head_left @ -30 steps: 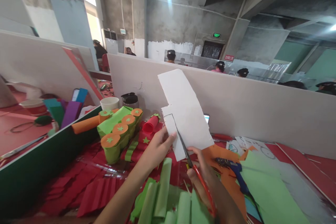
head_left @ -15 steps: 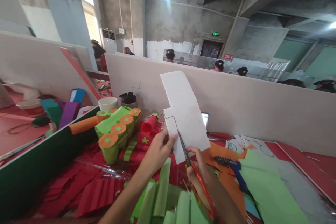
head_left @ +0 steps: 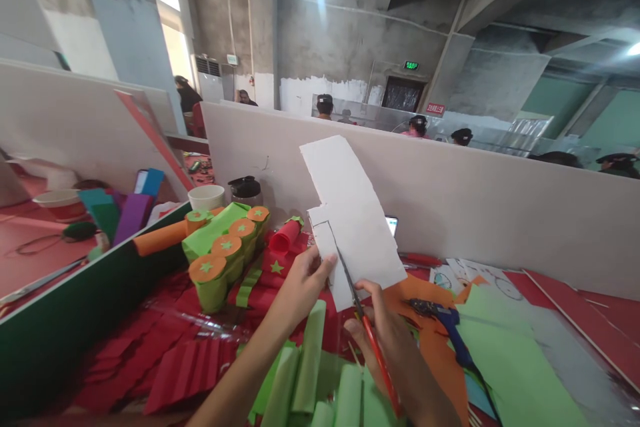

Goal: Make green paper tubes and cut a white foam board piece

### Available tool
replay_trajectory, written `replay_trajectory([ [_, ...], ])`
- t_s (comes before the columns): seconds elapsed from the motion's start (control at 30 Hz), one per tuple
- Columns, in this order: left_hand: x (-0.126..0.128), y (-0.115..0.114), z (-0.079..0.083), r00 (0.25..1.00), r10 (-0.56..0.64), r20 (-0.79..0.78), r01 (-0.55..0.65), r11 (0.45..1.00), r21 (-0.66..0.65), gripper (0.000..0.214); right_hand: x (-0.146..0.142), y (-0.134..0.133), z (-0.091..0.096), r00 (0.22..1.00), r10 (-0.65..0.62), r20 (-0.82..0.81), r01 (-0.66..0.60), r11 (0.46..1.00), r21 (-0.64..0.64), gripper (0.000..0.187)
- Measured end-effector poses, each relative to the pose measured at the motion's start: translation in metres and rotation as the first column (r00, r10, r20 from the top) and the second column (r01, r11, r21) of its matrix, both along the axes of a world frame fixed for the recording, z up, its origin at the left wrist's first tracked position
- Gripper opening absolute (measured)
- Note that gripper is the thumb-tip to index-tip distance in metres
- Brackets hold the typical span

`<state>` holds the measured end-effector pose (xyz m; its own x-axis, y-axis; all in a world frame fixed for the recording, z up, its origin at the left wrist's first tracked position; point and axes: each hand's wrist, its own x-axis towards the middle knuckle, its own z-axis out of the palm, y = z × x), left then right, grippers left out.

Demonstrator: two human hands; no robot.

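Note:
My left hand (head_left: pixel 299 287) pinches the lower left edge of a white paper sheet (head_left: pixel 350 213) and holds it upright in front of me. A pencil outline is drawn on the sheet near my fingers. My right hand (head_left: pixel 395 353) grips red-handled scissors (head_left: pixel 367 333). Their blades reach up into the bottom edge of the sheet, along the drawn line. Below both hands lie rolled light green paper tubes (head_left: pixel 310 367).
A green and orange paper model (head_left: pixel 225 247) and red paper pieces (head_left: pixel 180 360) lie at the left. A blue glue gun (head_left: pixel 450 323) rests on orange and green sheets at the right. A grey partition wall (head_left: pixel 475 207) stands behind; other people sit beyond it.
The sheet has shifted slightly and the scissors' blades have closed a little into the paper. My right hand has dropped a bit. The view has barely moved.

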<state>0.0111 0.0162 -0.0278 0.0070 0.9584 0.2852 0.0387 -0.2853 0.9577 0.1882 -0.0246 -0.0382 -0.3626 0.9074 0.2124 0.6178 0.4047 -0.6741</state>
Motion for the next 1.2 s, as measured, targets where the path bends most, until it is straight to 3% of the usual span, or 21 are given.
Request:
replay_trajectory([
  [0.27, 0.0, 0.003, -0.005, 0.999, 0.009, -0.036, -0.01, 1.0, -0.018, 0.028, 0.002, 0.003, -0.005, 0.999, 0.005, -0.044, -0.005, 1.0, 0.003, 0.048],
  [0.53, 0.004, -0.001, 0.0, 0.995, -0.055, -0.086, 0.057, 0.998, 0.014, 0.029, -0.001, 0.001, -0.005, 0.993, -0.059, -0.103, 0.057, 0.998, -0.021, 0.046],
  [0.73, 0.004, -0.001, 0.0, 0.997, -0.043, -0.057, 0.043, 0.999, 0.003, 0.029, -0.007, 0.0, -0.006, 0.991, -0.091, -0.098, 0.095, 0.995, 0.034, 0.041],
  [0.97, 0.002, 0.001, -0.001, 0.996, -0.066, 0.054, 0.069, 0.997, -0.04, 0.026, -0.013, -0.005, -0.005, 0.982, -0.136, -0.128, 0.132, 0.991, -0.036, 0.037],
  [1.2, 0.001, 0.003, -0.001, 0.984, -0.081, 0.158, 0.087, 0.996, -0.028, 0.026, -0.004, 0.003, -0.011, 0.99, -0.054, -0.132, 0.052, 0.998, -0.019, 0.041],
])
